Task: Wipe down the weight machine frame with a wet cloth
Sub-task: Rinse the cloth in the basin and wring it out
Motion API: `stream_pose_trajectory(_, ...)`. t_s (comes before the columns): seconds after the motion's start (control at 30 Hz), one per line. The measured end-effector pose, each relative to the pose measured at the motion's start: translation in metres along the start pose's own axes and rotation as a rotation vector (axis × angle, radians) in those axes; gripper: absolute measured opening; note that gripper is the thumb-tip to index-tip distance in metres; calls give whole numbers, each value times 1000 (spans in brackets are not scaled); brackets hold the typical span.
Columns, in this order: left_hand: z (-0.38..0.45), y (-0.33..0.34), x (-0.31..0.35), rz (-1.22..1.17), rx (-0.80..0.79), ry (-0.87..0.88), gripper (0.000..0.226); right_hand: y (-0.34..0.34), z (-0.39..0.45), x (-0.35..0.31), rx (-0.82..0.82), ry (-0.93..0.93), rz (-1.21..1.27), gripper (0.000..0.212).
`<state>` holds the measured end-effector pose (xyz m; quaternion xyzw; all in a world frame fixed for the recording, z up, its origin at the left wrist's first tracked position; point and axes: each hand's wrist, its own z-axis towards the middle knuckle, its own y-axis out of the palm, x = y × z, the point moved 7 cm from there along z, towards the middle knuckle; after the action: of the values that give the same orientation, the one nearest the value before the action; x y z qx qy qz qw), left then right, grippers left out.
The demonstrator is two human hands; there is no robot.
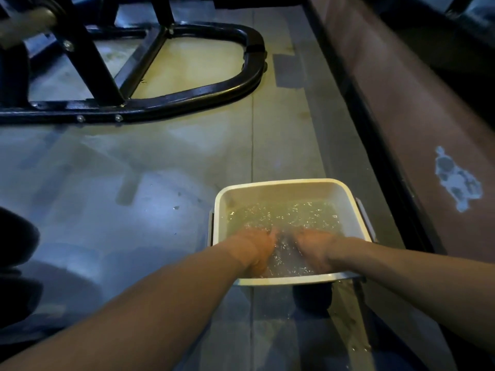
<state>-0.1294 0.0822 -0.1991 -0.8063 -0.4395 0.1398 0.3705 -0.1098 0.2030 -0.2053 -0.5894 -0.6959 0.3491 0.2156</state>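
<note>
In the near half of the white basin, both hands, left hand and right hand, were under rippling water; their grip I could not tell.

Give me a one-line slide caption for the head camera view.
Both hands, left and right, plunged in a water-filled basin near the black machine frame.

My arms are bare from frame edge to wrist: no sleeves, watch or bands show. My left hand and right hand wear no gloves; rippling water blurs the fingers.
</note>
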Motion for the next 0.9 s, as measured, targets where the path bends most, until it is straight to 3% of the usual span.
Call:
stream_pose_trajectory(0.07, -3, -2, 0, -18, 26, 18, 63, -7, -1, -3, 26, 4, -49, 33)
stream_pose_trajectory(0.13, -6, -4, -1, -79, 52, 19, 36, -16, -2, -3, 64, -1, 17, 31)
stream_pose_trajectory(0.23, -9, -15, -6, -336, 63, 0, 37, -22, -6, -4, 97, -28, 66, 41)
stream_pose_trajectory(0.33, -13, -27, -15, -615, 58, -22, 32, -27, -14, -6, 143, -77, 215, 73)
stream_pose_trajectory(0.43, -28, -24, -18, -939, -54, -77, 22, -31, -25, -14, 177, -125, 390, 100)
stream_pose_trajectory(0.47, -33, -24, -16, -1031, -84, -83, 21, -33, -28, -15, 223, -130, 413, 97)
stream_pose_trajectory(0.53, -41, -26, -14, -1119, -141, -62, 32, -42, -34, -15, 344, -142, 448, 65)
stream_pose_trajectory(0.6, -47, -31, -15, -1019, -170, -24, 47, -56, -39, -13, 416, -134, 398, 29)
stream_pose_trajectory(0.63, -50, -35, -15, -920, -140, -7, 49, -63, -41, -13, 430, -124, 347, 23)
stream_pose_trajectory(0.8, -67, -66, -11, -470, 271, 44, 41, -88, -45, -17, 421, -103, 256, 30)
stream_pose_trajectory(0.9, -76, -71, -10, -442, 359, 58, 37, -97, -52, -22, 405, -146, 221, 28)
